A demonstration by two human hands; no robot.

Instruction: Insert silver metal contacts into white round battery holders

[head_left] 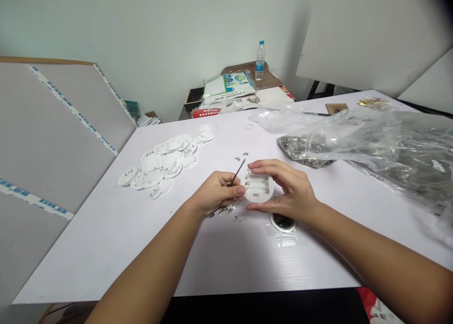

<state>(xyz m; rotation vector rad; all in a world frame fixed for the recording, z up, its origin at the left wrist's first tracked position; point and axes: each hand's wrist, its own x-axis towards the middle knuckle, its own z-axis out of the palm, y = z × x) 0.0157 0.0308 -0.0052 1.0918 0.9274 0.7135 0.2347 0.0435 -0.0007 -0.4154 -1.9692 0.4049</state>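
1. My left hand pinches slim tweezers, tips pointing up.
2. My right hand, fingers spread, grips a white round battery holder at 12 o'clock on the worktop.
3. Loose metal clips lie just below my left hand.
4. Farther off, white plastic discs pile at 11 o'clock, and a plastic bag of clips sits at 1 o'clock.

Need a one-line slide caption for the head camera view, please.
Left hand pinches tweezers beside scattered metal contacts; right hand steadies a white round battery holder.

Bright, even indoor light; soft, faint shadow beneath the right hand. Glare: white streaks on the plastic bag. Wide-angle bowing toward frame edges, including the counter. Dark vignette, top right corner. Focus generally sharp.
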